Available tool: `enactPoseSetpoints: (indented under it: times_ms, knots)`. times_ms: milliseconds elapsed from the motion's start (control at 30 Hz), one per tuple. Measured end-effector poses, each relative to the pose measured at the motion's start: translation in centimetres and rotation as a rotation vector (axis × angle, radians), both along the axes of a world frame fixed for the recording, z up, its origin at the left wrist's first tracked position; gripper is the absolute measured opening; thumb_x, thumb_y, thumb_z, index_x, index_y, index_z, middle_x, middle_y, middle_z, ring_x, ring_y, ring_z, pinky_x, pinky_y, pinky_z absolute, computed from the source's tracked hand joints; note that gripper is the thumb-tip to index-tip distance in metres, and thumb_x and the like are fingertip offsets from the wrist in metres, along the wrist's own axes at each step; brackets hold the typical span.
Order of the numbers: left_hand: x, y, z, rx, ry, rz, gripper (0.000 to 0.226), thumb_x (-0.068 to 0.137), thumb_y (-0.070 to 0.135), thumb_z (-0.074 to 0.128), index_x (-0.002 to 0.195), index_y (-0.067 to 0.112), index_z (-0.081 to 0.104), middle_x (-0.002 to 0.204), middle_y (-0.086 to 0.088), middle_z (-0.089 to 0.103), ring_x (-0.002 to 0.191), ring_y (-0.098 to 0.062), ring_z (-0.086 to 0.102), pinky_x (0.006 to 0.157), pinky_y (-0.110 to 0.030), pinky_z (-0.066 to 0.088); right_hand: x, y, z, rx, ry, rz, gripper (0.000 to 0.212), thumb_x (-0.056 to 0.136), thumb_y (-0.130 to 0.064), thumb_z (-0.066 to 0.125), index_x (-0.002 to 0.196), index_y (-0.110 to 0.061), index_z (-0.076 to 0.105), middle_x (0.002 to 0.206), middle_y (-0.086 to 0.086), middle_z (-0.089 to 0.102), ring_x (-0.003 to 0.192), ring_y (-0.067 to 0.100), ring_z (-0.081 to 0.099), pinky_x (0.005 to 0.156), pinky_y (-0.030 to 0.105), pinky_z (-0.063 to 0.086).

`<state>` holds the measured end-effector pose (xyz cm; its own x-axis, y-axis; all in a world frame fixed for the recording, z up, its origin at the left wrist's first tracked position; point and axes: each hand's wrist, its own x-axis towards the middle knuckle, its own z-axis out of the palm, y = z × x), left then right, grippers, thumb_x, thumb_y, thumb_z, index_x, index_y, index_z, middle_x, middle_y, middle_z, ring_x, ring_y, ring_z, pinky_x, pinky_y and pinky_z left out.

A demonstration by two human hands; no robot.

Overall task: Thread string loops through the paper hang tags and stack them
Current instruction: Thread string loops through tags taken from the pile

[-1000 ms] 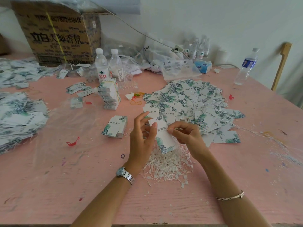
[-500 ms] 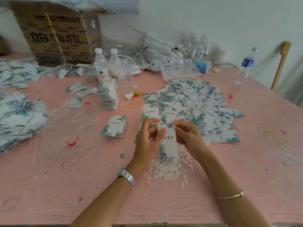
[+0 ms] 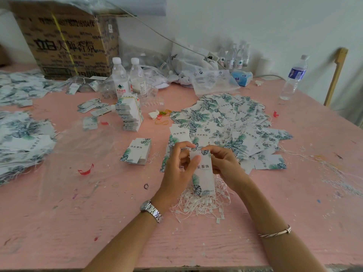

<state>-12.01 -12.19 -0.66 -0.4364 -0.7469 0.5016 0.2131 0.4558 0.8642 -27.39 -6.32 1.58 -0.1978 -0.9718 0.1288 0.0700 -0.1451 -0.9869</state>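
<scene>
The left hand pinched a white, leaf-printed paper hang tag upright over the tangled white string loops; the right hand pinched its top edge. Holding that edge steady would likely ease threading.

Both hands pinch hang tag upright.

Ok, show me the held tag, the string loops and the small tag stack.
held tag [image 3: 205,173], head view, printed face.
string loops [image 3: 202,205], head view, middle of pile.
small tag stack [image 3: 137,152], head view, top tag.
</scene>
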Motion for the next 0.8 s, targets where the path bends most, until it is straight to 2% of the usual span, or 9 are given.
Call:
enactPoseSetpoints:
  times_ms: [100, 167, 233, 367, 467, 567, 667, 733, 800]
  knots:
    - [0.05, 0.12, 0.11, -0.050, -0.018, 0.057, 0.016, 0.093, 0.036, 0.065, 0.107, 0.038, 0.057, 0.086, -0.009, 0.062, 0.072, -0.031, 0.060, 0.063, -0.050, 0.051, -0.12, -0.10, -0.16, -0.013, -0.002, 0.018, 0.022, 0.084, -0.012, 0.062, 0.086, -0.025, 0.079, 0.057, 0.006, 0.049, 0.051, 0.012, 0.029, 0.049, 0.020, 0.023]
    - [0.15, 0.07, 0.24, -0.114, -0.026, 0.115, 0.010, 0.093, 0.033, 0.066, 0.102, 0.029, 0.062, 0.089, 0.004, 0.063, 0.073, -0.020, 0.060, 0.062, -0.031, 0.050, -0.24, -0.17, -0.27, -0.016, -0.009, 0.008, 0.028, 0.082, -0.006, 0.058, 0.085, -0.025, 0.078, 0.048, -0.007, 0.041, 0.045, 0.007, 0.025, 0.046, 0.016, 0.026]
    - [0.28, 0.00, 0.39, -0.186, -0.037, 0.164, 0.007, 0.093, 0.025, 0.069, 0.098, 0.024, 0.065, 0.093, 0.007, 0.062, 0.076, -0.018, 0.061, 0.063, -0.021, 0.046, -0.29, -0.19, -0.33, -0.013, 0.004, -0.004, 0.031, 0.080, -0.004, 0.056, 0.084, -0.026, 0.078, 0.047, -0.010, 0.036, 0.044, 0.006, 0.024, 0.045, 0.016, 0.027]
    - [0.35, 0.13, 0.60, -0.228, -0.039, 0.210, 0.012, 0.090, 0.011, 0.074, 0.098, 0.019, 0.069, 0.106, 0.003, 0.059, 0.078, -0.018, 0.061, 0.059, -0.024, 0.047, -0.23, -0.24, -0.40, -0.014, 0.024, 0.007, 0.034, 0.079, -0.002, 0.055, 0.084, -0.026, 0.079, 0.046, -0.011, 0.036, 0.042, 0.005, 0.024, 0.045, 0.015, 0.028]
    - [0.39, 0.19, 0.67, -0.256, -0.035, 0.223, 0.013, 0.089, 0.012, 0.075, 0.098, 0.019, 0.072, 0.110, 0.002, 0.060, 0.077, -0.017, 0.061, 0.055, -0.028, 0.049, -0.39, -0.35, -0.50, -0.018, 0.032, 0.012, 0.033, 0.080, -0.002, 0.056, 0.084, -0.026, 0.079, 0.047, -0.010, 0.036, 0.042, 0.005, 0.024, 0.045, 0.015, 0.028]
    - [0.54, 0.05, 0.54, -0.316, -0.051, 0.259, 0.007, 0.088, 0.013, 0.076, 0.095, 0.015, 0.075, 0.109, 0.001, 0.061, 0.076, -0.014, 0.062, 0.051, -0.031, 0.050, -0.46, -0.38, -0.53, -0.031, 0.052, 0.003, 0.033, 0.079, -0.002, 0.057, 0.083, -0.026, 0.079, 0.055, -0.001, 0.043, 0.043, 0.006, 0.027, 0.045, 0.016, 0.029]
    - [0.45, 0.06, 0.39, -0.321, -0.086, 0.281, 0.008, 0.090, 0.020, 0.073, 0.094, 0.013, 0.074, 0.109, 0.003, 0.059, 0.075, -0.014, 0.062, 0.053, -0.027, 0.048, -0.41, -0.34, -0.52, -0.044, 0.047, 0.012, 0.033, 0.080, -0.001, 0.057, 0.083, -0.025, 0.079, 0.064, 0.000, 0.052, 0.044, 0.005, 0.030, 0.046, 0.016, 0.029]
    - [0.36, 0.10, 0.31, -0.300, -0.116, 0.300, 0.016, 0.091, 0.028, 0.069, 0.094, 0.013, 0.072, 0.111, 0.007, 0.057, 0.077, -0.013, 0.062, 0.059, -0.021, 0.045, -0.34, -0.30, -0.42, -0.037, 0.057, 0.020, 0.029, 0.082, -0.004, 0.059, 0.085, -0.025, 0.079, 0.063, 0.004, 0.047, 0.045, 0.006, 0.028, 0.046, 0.017, 0.028]
    - [0.34, 0.09, 0.31, -0.286, -0.126, 0.313, 0.022, 0.092, 0.034, 0.066, 0.094, 0.013, 0.071, 0.113, 0.007, 0.056, 0.083, -0.012, 0.063, 0.064, -0.022, 0.048, -0.24, -0.21, -0.21, -0.026, 0.067, 0.044, 0.016, 0.089, -0.015, 0.065, 0.093, -0.023, 0.078, 0.061, 0.009, 0.033, 0.049, 0.011, 0.023, 0.048, 0.018, 0.026]
